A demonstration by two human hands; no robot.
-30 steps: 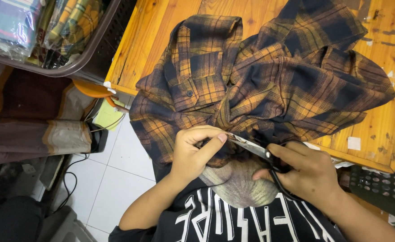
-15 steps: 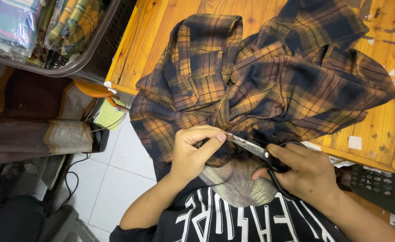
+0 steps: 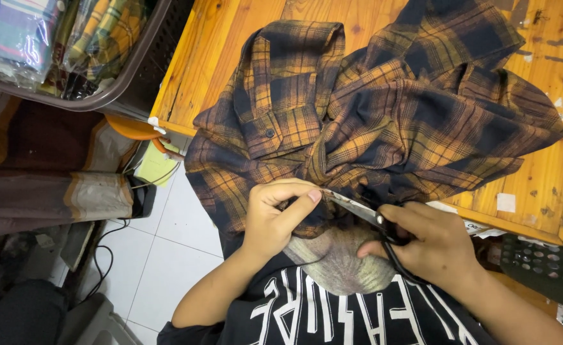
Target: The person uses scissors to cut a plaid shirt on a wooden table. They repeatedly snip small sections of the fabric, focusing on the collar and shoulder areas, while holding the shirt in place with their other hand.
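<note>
Shirt (image 3: pixel 383 121) hung off worktop (image 3: pixel 230 51) edge | left hand (image 3: pixel 275 217) pinched hem taut | right hand (image 3: pixel 431 246) gripped scissors (image 3: pixel 358 207), tips at pinch.

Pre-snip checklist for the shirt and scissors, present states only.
1. Left hand pinches the shirt hem: ok.
2. Right hand grips the scissors handles: ok.
3. Blade tips meet the cloth at the pinch: ok.
4. Left fingertips apart from the blades: not ok, the index tip lies right at the tips.
5. What lies between the blades, thread or cloth: cannot tell, too small.
6. Shirt's bulk rests on the table, only the hem hangs off: ok.
</note>
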